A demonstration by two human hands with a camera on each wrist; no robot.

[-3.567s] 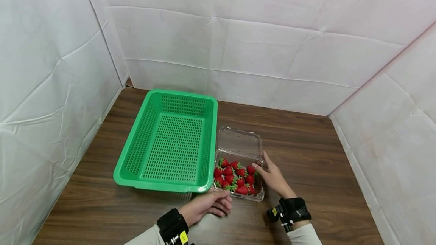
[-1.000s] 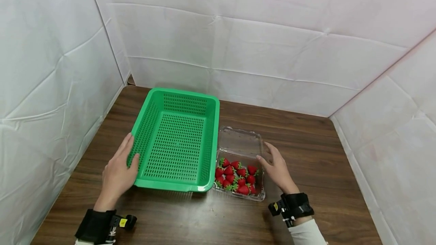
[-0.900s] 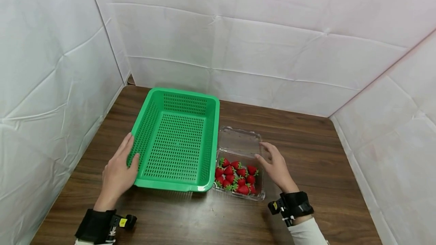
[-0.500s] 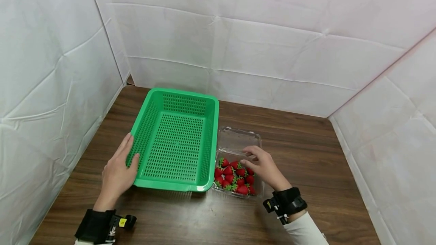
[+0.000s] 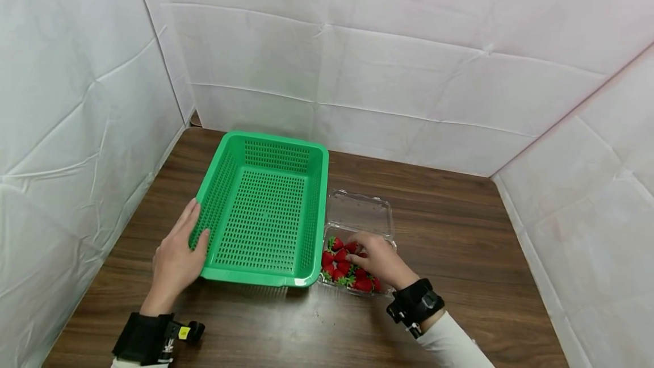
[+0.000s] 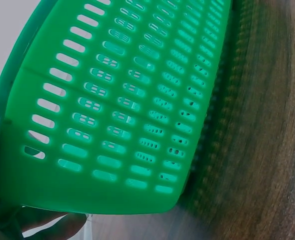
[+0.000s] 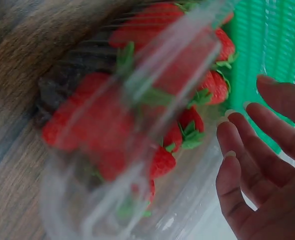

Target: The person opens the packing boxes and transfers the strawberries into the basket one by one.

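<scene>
On the left rim of a green plastic basket [image 5: 313, 280], near its front corner, rests my left hand [image 5: 176, 260], fingers straight and thumb spread apart. The left wrist view shows the basket's slotted outer wall [image 6: 102, 120] up close, with part of the hand at the lower left. Over a clear clamshell box [image 7: 187, 210] of strawberries [image 5: 339, 276] hangs my right hand [image 5: 375, 257], its fingertips above the fruit. Seen from the right wrist, the fingers [image 7: 260, 127] are spread and slightly bent, with nothing between them. In the head view the hand hides some strawberries.
Behind the fruit, the clamshell's hinged lid [image 5: 360, 213] lies folded back on the brown wood-grain table [image 5: 449, 231]. The basket stands right beside the box. White sheeting [image 5: 398, 61] walls in the table at the back, left and right.
My left hand has gone from the front of the clamshell to the basket's left rim and stayed there. My right hand has moved left from the clamshell's right edge to above the strawberries.
</scene>
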